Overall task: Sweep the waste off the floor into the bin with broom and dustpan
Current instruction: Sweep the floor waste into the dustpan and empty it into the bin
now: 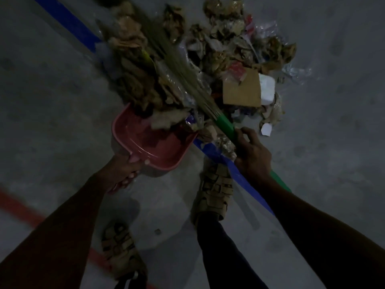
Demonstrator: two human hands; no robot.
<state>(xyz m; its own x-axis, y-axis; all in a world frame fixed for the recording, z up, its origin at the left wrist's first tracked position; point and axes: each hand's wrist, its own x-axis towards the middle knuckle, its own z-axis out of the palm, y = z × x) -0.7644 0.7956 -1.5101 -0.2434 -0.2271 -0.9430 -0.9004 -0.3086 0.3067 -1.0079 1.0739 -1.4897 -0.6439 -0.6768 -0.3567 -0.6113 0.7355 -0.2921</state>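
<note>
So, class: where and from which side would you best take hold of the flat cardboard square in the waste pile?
Pinch the cardboard square at its near edge, coming from the person's side: that edge looks exposed, while a white block abuts its right side.

Grey concrete floor (333, 142) under me, dim light. A blue tape line (70, 24) runs diagonally across it, passing beneath a heap of crumpled brown paper and clear plastic waste (218, 49). In the heap: a flat brown cardboard square (242, 91), with a white foam block (268, 88) just beside it. The pink plastic dustpan (158, 147) sits at the heap's near edge. A red painted line (18, 207) crosses lower left. My tan strapped sandals (214, 190) stand on the floor.
</note>
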